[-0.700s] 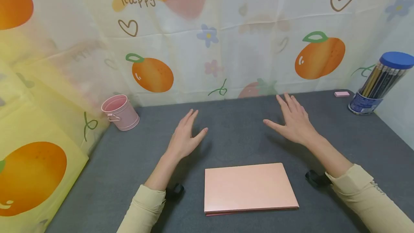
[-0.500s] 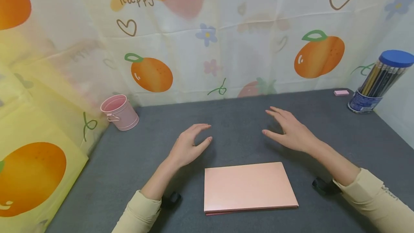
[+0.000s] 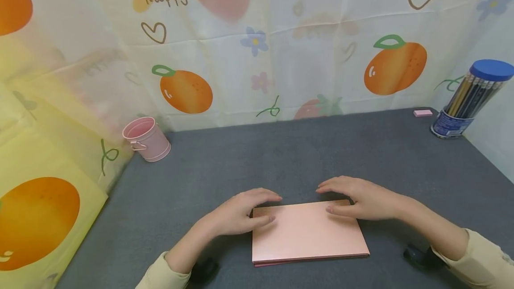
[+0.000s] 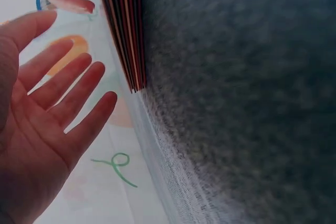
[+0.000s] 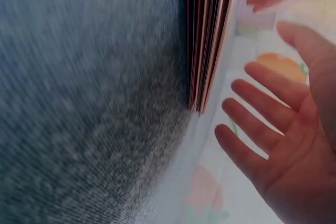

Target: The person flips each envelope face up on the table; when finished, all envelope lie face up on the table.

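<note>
A stack of thin, flat rectangular pieces (image 3: 307, 235), its top one plain pink, lies near the front of the grey table. Pink, red and dark layers show along the stack's edge (image 4: 123, 30) in the left wrist view. My left hand (image 3: 241, 212) hovers over the stack's far left corner, fingers apart and loosely bent. Over the far right corner is my right hand (image 3: 369, 200), its thumb reaching above the pink surface. Both wrist views show a gap between the stack and the spread fingers, and neither the left palm (image 4: 31, 140) nor the right palm (image 5: 299, 156) holds anything.
A small pink bucket (image 3: 150, 144) stands at the back left. At the back right are a blue-lidded tub of pencils (image 3: 466, 101) and a small pink eraser-like block (image 3: 423, 113). A fruit-printed cloth (image 3: 305, 66) hangs behind the dark grey tabletop (image 3: 249, 159).
Both hands have come back toward the person, from the middle of the table to above the stack. Their fingers have turned inward, toward each other. The stack has stayed put.
</note>
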`<control>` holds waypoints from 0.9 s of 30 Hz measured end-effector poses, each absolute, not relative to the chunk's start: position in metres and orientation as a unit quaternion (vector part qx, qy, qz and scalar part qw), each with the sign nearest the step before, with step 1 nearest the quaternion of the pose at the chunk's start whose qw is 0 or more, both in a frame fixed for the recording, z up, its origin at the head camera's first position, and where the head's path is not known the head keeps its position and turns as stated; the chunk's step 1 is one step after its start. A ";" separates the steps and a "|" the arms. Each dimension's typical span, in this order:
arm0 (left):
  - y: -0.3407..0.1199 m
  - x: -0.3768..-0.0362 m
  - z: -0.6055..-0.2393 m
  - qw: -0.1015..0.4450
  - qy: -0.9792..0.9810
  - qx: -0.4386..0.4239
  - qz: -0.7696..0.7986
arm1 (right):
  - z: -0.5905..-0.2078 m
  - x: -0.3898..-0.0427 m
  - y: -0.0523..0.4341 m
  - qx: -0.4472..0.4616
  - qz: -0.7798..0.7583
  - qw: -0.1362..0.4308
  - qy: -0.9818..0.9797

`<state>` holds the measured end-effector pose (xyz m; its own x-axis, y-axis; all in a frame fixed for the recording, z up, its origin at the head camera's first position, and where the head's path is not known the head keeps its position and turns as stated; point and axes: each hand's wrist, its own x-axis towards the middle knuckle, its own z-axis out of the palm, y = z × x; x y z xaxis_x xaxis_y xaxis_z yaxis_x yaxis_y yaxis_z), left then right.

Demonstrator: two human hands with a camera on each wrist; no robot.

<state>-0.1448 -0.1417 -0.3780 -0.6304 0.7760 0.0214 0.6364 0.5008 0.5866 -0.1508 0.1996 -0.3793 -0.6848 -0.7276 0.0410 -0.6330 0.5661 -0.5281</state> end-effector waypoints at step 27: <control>-0.150 -0.122 -0.387 0.175 0.864 0.448 0.150 | -0.383 -0.127 0.200 -0.469 -0.189 0.147 0.850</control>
